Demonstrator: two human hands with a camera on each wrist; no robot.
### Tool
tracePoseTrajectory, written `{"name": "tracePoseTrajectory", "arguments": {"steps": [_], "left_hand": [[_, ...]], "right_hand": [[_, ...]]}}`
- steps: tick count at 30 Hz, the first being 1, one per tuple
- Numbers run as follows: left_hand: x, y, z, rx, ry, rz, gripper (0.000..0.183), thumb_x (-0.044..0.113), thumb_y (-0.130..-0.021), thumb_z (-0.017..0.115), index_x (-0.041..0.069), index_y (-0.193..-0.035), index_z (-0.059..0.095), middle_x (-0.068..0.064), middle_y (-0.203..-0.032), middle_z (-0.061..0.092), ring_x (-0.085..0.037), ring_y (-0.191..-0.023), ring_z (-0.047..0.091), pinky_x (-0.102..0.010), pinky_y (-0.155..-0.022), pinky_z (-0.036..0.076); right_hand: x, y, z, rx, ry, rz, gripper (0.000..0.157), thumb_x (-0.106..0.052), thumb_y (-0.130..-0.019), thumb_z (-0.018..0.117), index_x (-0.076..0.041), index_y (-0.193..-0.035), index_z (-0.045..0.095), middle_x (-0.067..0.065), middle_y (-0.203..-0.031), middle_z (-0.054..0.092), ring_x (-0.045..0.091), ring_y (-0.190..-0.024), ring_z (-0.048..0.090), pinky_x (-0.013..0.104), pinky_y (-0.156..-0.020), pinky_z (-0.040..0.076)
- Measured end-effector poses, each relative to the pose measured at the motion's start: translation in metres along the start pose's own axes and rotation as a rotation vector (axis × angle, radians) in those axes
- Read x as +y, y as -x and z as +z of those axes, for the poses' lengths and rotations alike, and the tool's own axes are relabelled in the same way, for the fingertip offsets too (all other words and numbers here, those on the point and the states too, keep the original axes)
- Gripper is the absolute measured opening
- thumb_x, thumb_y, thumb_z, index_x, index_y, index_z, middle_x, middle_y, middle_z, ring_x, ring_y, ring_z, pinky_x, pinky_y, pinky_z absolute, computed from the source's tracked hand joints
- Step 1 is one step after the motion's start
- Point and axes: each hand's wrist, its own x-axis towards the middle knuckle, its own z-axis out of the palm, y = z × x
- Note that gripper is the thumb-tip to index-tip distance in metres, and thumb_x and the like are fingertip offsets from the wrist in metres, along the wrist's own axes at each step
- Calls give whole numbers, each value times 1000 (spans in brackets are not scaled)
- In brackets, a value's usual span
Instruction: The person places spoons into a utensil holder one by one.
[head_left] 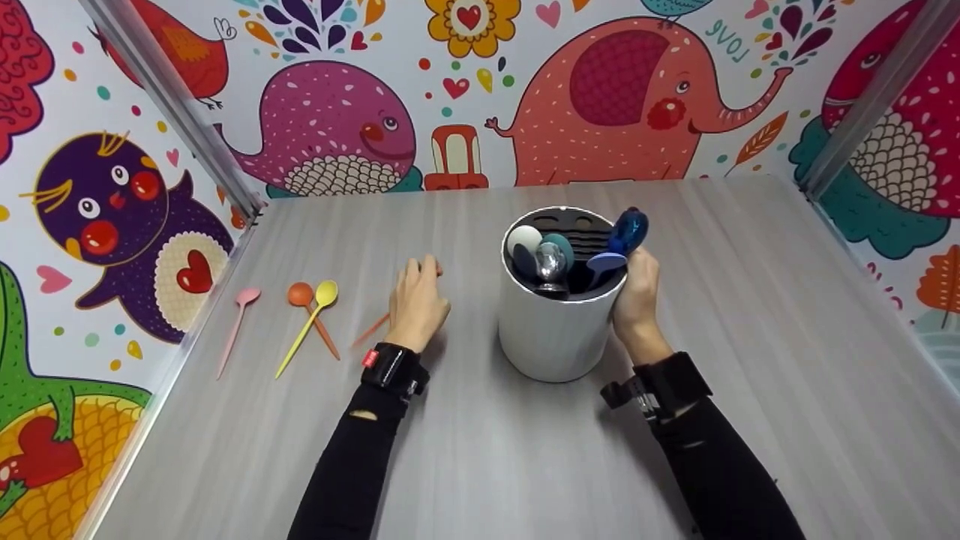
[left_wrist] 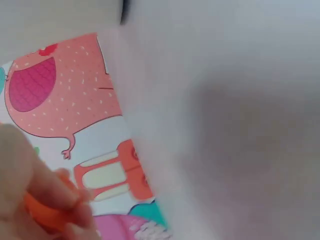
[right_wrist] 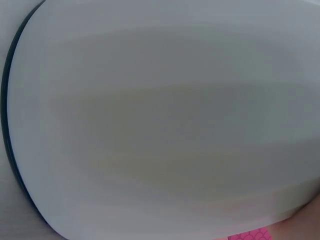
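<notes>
My left hand is a little above the table, left of the utensil holder, with an orange spoon between its fingers. The spoon's thin handle sticks out to the left. In the left wrist view, an orange part of the spoon shows among the fingers, which hide the rest. A white round utensil holder stands upright, and my right hand grips its right side, fingers partly hidden behind it. Its white wall fills the right wrist view. Inside are a white-headed utensil, a silver one and blue ones.
At the left of the grey table lie a pink spoon, a yellow spoon and another orange spoon, the last two crossed. Printed panels stand along the back and both sides.
</notes>
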Motion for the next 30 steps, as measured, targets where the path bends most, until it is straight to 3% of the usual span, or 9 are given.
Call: {"name": "tracePoseTrajectory", "arguments": {"steps": [3, 6, 10, 12, 21, 30], "left_hand": [[6, 0, -1, 72, 35, 33, 26, -4, -83, 52, 5, -106, 58, -14, -102, 55, -36, -94, 56, -48, -77, 50], [11, 1, -2, 61, 62, 35, 19, 3, -87, 49, 6, -103, 57, -13, -98, 54, -33, -87, 55, -47, -71, 50], [16, 2, -1, 34, 81, 23, 14, 15, -88, 56, 8, -100, 55, -9, -93, 55, -29, -80, 56, -46, -65, 49], [17, 3, -1, 53, 92, 22, 14, 18, -86, 60, 9, -96, 55, -7, -88, 55, -28, -76, 56, -44, -62, 48], [27, 8, 0, 292, 202, 121, 14, 14, -82, 62, 11, -75, 51, -1, -62, 47, -22, -57, 48, -36, -49, 36], [57, 14, -14, 244, 477, 193, 19, 7, -78, 64, 14, -70, 48, 6, -60, 43, -13, -53, 42, -29, -50, 31]], "right_hand": [[0, -1, 0, 3, -6, -3, 39, -12, -100, 38, -11, -75, 67, -2, -76, 64, 11, -75, 56, 26, -74, 46], [0, -1, -1, 8, 14, -9, 39, -11, -99, 37, -12, -73, 66, -3, -74, 61, 11, -73, 54, 26, -73, 44], [0, -1, -2, 16, 42, -14, 40, -11, -99, 35, -13, -72, 64, -3, -73, 61, 11, -73, 53, 26, -73, 44], [1, 0, -2, 15, 50, -13, 40, -11, -99, 35, -12, -73, 65, -3, -74, 62, 11, -74, 54, 26, -74, 44], [2, 2, 0, 3, 21, -5, 39, -11, -100, 36, -11, -73, 64, -2, -75, 61, 12, -75, 54, 26, -74, 44], [0, 0, 1, 12, 4, 3, 39, -11, -100, 37, -11, -74, 65, -2, -75, 61, 11, -74, 54, 25, -74, 43]]}}
